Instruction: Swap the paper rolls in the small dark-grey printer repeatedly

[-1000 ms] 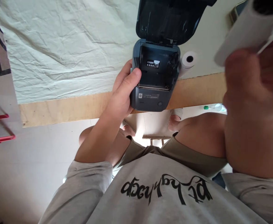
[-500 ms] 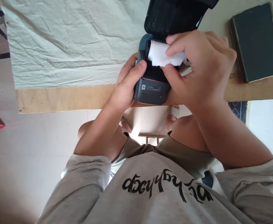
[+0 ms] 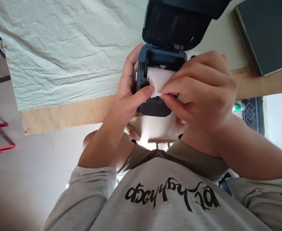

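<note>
A small dark label printer is held at the table's front edge, its black lid swung up and away from me. My left hand wraps round the printer's left side, its thumb reaching over onto the paper. White paper from a roll lies in the printer's bay, its loose end pulled toward me over the front. Between thumb and forefinger my right hand pinches that loose end. Most of the roll is hidden under the paper and my right fingers.
A dark tablet or phone lies at the right on the table. Wrinkled pale cloth covers the left part, behind a bare wooden edge. Red bars stand at far left. A bottle shows beyond my right wrist.
My right hand has moved from over the roll toward me, drawing the paper's end across the printer's front. My left thumb has shifted onto the paper. The view has tilted slightly.
</note>
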